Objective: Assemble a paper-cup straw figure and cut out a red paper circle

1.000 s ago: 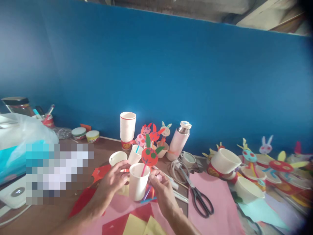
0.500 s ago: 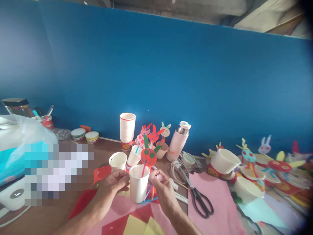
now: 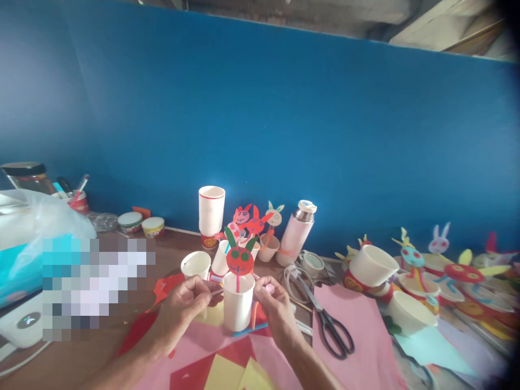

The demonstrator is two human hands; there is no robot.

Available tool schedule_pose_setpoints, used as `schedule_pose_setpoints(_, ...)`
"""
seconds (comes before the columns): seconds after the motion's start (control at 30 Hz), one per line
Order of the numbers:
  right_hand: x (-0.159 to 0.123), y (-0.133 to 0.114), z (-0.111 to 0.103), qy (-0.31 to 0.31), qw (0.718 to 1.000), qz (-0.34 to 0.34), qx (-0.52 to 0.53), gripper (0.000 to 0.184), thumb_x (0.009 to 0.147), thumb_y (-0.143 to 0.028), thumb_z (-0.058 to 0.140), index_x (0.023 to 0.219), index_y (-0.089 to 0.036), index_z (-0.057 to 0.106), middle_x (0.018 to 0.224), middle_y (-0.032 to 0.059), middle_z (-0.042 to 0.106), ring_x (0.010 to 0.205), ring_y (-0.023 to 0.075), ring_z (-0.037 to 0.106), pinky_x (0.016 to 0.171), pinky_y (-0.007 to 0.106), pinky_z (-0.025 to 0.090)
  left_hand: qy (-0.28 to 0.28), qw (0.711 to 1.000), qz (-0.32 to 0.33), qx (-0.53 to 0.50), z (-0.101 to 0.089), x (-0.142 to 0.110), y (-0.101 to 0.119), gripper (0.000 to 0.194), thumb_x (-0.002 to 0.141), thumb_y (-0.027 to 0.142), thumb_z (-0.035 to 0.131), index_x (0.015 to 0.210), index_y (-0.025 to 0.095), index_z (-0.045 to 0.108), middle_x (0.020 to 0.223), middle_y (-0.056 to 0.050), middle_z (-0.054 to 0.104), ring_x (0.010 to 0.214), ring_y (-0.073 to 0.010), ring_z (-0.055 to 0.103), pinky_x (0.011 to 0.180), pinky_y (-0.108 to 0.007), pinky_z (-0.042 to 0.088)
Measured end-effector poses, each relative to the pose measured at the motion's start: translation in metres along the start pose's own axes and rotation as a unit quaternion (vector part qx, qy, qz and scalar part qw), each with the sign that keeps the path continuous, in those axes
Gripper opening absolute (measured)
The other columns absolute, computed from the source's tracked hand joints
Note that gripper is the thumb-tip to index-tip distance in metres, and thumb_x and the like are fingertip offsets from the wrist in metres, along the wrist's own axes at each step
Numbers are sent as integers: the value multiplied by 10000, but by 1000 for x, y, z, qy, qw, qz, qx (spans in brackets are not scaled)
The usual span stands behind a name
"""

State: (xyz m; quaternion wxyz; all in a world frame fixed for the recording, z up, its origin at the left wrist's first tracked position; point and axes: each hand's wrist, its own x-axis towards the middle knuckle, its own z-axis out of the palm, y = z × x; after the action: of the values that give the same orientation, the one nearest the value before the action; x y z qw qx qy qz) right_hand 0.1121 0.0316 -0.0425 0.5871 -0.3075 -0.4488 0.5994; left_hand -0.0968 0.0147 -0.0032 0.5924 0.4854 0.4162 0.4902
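Note:
A white paper cup (image 3: 238,306) stands upright on coloured paper sheets (image 3: 227,363) between my hands. A pink straw with a red paper rabbit face and green ears (image 3: 239,258) sticks up out of the cup. My left hand (image 3: 184,306) is closed beside the cup's left rim, pinching a thin stick that points at the cup. My right hand (image 3: 274,309) is closed at the cup's right side, with something small and pink between its fingertips.
Black scissors (image 3: 329,325) lie right of my hands on pink paper. Behind stand a stack of paper cups (image 3: 211,211), loose cups (image 3: 196,264), a pink flask (image 3: 296,234) and more paper-animal cups (image 3: 418,271). A plastic bag (image 3: 36,227) sits at the left.
The cup has shifted slightly right and now stands more upright on the paper. The rabbit face has swung left and upright. Both hands closed in on the cup's rim.

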Motion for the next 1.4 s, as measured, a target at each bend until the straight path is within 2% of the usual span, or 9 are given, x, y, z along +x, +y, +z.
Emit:
schedule_pose_setpoints(0.2,-2,0,6,-6,1000,-2,15,242,846,-351,601,725,-172,493,662,-40,385,600,94,354,591,206,323,-24,1000,-13,1,-2,-1,1,196,769,296,634,635,179,550,890,-53,709,909,-227,646,818,-347,474)
schedule_pose_setpoints(0.37,-5,-8,9,-24,999,-8,-30,232,830,-335,620,710,-164,519,673,-30,427,623,102,366,613,207,329,-33,998,-5,56,-2,0,2,167,753,290,627,656,182,544,722,-8,669,654,-143,610,593,-234,433)
schedule_pose_setpoints(0.53,-4,-24,6,-91,992,13,-86,210,784,-338,662,724,-161,564,695,-11,499,646,123,427,628,224,357,-70,995,13,67,-4,2,5,174,766,272,602,643,189,511,638,21,596,605,-121,520,577,-225,390)
schedule_pose_setpoints(0.67,-4,-35,5,-140,982,32,-121,241,779,-362,652,691,-163,549,674,-13,482,621,125,414,605,232,346,-107,993,-8,49,-2,1,9,200,753,287,620,622,185,509,608,33,547,581,-114,474,581,-232,377)
schedule_pose_setpoints(0.73,-4,-36,5,-150,979,37,-133,266,773,-383,650,674,-164,536,659,-16,467,610,122,399,595,231,336,-104,994,-20,39,0,0,11,213,734,302,641,611,185,513,585,36,542,564,-112,465,565,-229,366)
schedule_pose_setpoints(0.9,-1,-36,1,-136,980,48,-138,278,756,-390,661,674,-162,525,649,-23,438,600,112,376,576,218,318,-70,996,-48,-12,2,-1,10,178,684,287,694,654,187,549,583,31,601,567,-117,506,567,-225,369)
schedule_pose_setpoints(1.1,0,-36,0,-107,984,50,-132,284,730,-393,685,676,-159,535,645,-26,434,591,105,361,567,212,309,-94,990,-81,-72,-1,1,-1,231,682,360,711,783,181,605,793,-49,713,761,-211,626,712,-318,441)
schedule_pose_setpoints(1.4,0,-34,3,-87,990,49,-101,316,705,-428,706,664,-174,523,643,-23,438,584,109,371,556,212,308,-117,982,-82,-121,0,1,-6,250,666,314,742,842,161,653,818,-81,725,771,-218,643,726,-311,444)
